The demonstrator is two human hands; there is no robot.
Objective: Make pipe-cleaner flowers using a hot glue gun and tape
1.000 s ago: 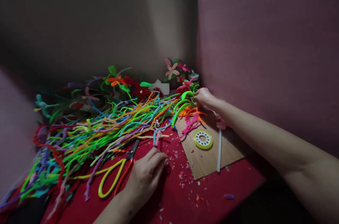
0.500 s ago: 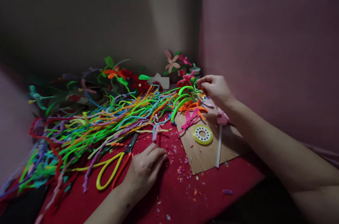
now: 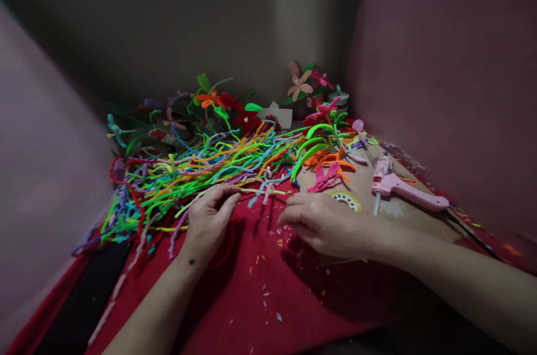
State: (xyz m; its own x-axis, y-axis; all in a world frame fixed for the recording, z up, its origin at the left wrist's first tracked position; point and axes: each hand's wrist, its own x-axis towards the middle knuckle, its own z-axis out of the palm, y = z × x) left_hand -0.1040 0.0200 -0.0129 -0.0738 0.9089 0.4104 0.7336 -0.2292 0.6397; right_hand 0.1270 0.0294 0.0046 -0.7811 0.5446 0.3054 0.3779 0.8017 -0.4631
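Nearest, on the near side of the heap of fuzzy stems [image 3: 218, 165], coloured scraps [image 3: 279, 317] litter the red cloth [image 3: 302, 304], likely trimmings from cutting already done. The right hand [image 3: 323, 221] hangs in front of the heap's right end, fingers curled; whether they grip anything I cannot tell. The left hand [image 3: 208, 218] is at the heap's front edge, thumb and forefinger close together; whether they pinch anything is unclear. Just beyond, before the heap, lie a pale yellow stem [image 3: 281, 192] and a small pink piece [image 3: 267, 192]. Right of the heap, the tape roll [image 3: 351, 203] and pink glue gun [image 3: 394, 184] rest on cardboard [image 3: 406, 218]. A magenta flower [image 3: 325, 177] at the heap's right end and a salmon flower [image 3: 299, 85] behind it look shaped; most stems within the heap look unworked.
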